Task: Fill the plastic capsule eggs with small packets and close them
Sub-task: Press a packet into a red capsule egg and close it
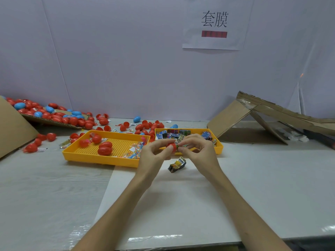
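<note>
Above the near edge of the right yellow tray (220, 148), the left hand (154, 153) is gripping a red egg half (171, 146), opening facing right, while the right hand (197, 151) is pinching a green packet (181, 146) against it.
</note>
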`<move>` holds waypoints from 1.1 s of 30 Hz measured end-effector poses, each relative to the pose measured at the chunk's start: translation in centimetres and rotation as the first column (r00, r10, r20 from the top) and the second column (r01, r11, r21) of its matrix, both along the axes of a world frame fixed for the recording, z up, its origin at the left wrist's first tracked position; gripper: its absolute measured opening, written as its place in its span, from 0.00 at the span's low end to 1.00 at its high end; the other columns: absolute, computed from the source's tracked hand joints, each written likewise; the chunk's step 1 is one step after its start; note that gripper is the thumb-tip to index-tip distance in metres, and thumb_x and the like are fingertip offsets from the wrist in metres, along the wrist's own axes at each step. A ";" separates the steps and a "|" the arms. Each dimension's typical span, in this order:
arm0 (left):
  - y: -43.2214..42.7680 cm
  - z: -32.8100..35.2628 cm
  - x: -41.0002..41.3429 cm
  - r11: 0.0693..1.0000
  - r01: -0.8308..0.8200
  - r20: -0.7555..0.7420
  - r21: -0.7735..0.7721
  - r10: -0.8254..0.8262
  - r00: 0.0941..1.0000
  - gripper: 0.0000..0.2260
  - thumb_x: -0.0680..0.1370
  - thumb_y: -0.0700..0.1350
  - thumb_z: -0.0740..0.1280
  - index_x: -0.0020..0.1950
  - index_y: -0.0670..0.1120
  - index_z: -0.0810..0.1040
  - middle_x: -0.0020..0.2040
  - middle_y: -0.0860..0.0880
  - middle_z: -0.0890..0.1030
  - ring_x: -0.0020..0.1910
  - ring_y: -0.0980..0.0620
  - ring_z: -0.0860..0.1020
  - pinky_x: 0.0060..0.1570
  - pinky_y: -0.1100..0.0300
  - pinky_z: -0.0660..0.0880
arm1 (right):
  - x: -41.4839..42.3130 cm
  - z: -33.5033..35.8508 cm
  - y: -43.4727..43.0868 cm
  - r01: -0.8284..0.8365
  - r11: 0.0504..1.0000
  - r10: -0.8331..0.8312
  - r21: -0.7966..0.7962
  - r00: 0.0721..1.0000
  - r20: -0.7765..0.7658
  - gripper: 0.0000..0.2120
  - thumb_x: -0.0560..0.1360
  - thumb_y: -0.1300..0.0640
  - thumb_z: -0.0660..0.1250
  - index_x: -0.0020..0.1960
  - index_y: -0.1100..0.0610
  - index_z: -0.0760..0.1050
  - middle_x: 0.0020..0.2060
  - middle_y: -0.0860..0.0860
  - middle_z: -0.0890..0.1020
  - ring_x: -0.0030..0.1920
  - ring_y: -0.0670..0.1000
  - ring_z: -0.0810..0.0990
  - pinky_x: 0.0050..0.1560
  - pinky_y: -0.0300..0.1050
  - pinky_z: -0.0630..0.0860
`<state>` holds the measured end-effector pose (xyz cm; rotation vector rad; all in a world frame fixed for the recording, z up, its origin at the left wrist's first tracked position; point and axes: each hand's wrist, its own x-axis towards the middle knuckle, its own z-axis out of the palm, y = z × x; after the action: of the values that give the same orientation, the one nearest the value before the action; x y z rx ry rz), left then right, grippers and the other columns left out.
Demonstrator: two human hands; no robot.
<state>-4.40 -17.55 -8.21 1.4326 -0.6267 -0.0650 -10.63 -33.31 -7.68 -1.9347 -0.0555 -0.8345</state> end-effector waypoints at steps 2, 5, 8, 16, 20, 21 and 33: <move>0.0 0.0 0.0 1.000 -0.024 0.025 0.014 0.024 0.999 0.12 0.79 0.40 0.71 0.49 0.60 0.84 0.46 0.59 0.86 0.47 0.57 0.84 0.41 0.64 0.81 | 0.0 0.0 0.0 0.004 1.000 -0.004 -0.010 1.000 -0.006 0.09 0.72 0.62 0.77 0.44 0.47 0.84 0.48 0.45 0.81 0.43 0.45 0.82 0.41 0.41 0.80; -0.1 -0.1 0.1 0.998 -0.065 0.071 0.023 0.063 0.995 0.12 0.79 0.40 0.71 0.50 0.59 0.84 0.47 0.58 0.86 0.47 0.57 0.84 0.43 0.62 0.82 | 0.0 0.0 0.2 -0.009 1.000 0.009 0.001 1.000 -0.008 0.08 0.72 0.63 0.77 0.44 0.50 0.85 0.45 0.44 0.82 0.43 0.47 0.83 0.42 0.47 0.82; -0.1 -0.1 0.0 0.995 -0.091 0.105 0.038 0.086 0.991 0.13 0.79 0.40 0.71 0.50 0.60 0.83 0.47 0.59 0.86 0.47 0.58 0.84 0.45 0.61 0.82 | 0.1 0.0 0.3 -0.012 1.000 0.012 0.013 1.000 -0.006 0.10 0.72 0.64 0.76 0.43 0.49 0.84 0.45 0.45 0.82 0.43 0.49 0.83 0.43 0.52 0.83; -0.1 0.0 0.0 0.993 -0.097 0.126 0.060 0.089 0.988 0.11 0.78 0.40 0.72 0.51 0.57 0.83 0.48 0.55 0.86 0.45 0.57 0.84 0.42 0.64 0.80 | 0.1 0.0 0.4 -0.032 0.999 0.032 0.012 0.999 0.005 0.13 0.71 0.64 0.77 0.42 0.45 0.84 0.42 0.40 0.82 0.44 0.49 0.84 0.44 0.51 0.83; -0.1 0.0 -0.1 0.997 -0.053 0.077 0.060 0.048 0.996 0.11 0.77 0.39 0.73 0.52 0.56 0.84 0.49 0.56 0.86 0.45 0.56 0.85 0.41 0.63 0.81 | 0.1 -0.1 0.3 -0.004 1.000 0.004 -0.018 1.000 -0.006 0.10 0.71 0.62 0.77 0.44 0.47 0.84 0.45 0.43 0.82 0.45 0.48 0.84 0.45 0.54 0.82; -0.1 0.0 -0.1 0.998 -0.039 0.053 0.051 0.036 0.998 0.12 0.77 0.38 0.73 0.52 0.56 0.84 0.49 0.56 0.86 0.45 0.56 0.85 0.41 0.63 0.81 | 0.2 -0.2 0.3 0.013 1.000 -0.013 -0.025 1.000 -0.006 0.09 0.71 0.61 0.77 0.45 0.48 0.84 0.47 0.44 0.82 0.46 0.47 0.83 0.45 0.53 0.82; 0.5 0.1 0.2 0.954 0.136 -0.356 -0.267 -0.228 0.906 0.17 0.72 0.40 0.75 0.60 0.41 0.82 0.55 0.39 0.84 0.54 0.43 0.85 0.51 0.56 0.83 | 0.5 -1.2 1.1 0.104 0.994 -0.102 -0.027 0.992 0.074 0.07 0.72 0.54 0.78 0.40 0.54 0.81 0.33 0.46 0.83 0.35 0.47 0.83 0.37 0.43 0.81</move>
<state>-4.18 -17.02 -8.12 1.0855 -0.4247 -0.4001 -10.17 -32.22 -8.92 -1.9487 -0.0116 -0.9775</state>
